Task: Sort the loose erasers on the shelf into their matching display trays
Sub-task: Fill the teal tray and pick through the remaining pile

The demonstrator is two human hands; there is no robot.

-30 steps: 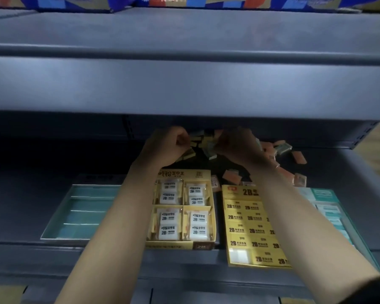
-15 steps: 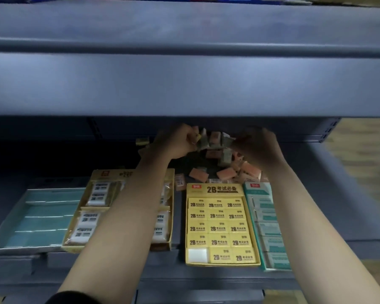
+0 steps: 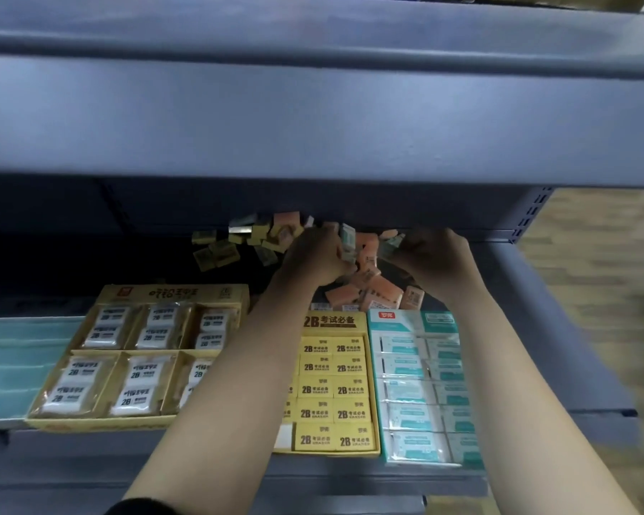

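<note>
A grey shelf [image 3: 543, 328] is carrying four display trays along its front edge: an empty teal tray [image 3: 15, 366] at nine o'clock, a yellow tray [image 3: 172, 293] of wrapped white erasers, a yellow 2B tray [image 3: 331, 321] and a teal-and-white tray [image 3: 413, 321] at three o'clock. Both bare forearms are reaching toward twelve o'clock. The left hand [image 3: 315, 256] is curling its grip around a teal-and-white eraser [image 3: 348, 237]; the right hand [image 3: 430, 260] is bending its fingers into the heap, its grip impossible to tell. The loose erasers [image 3: 382, 288] are lying behind the trays, orange between the hands, yellow toward eleven o'clock.
</note>
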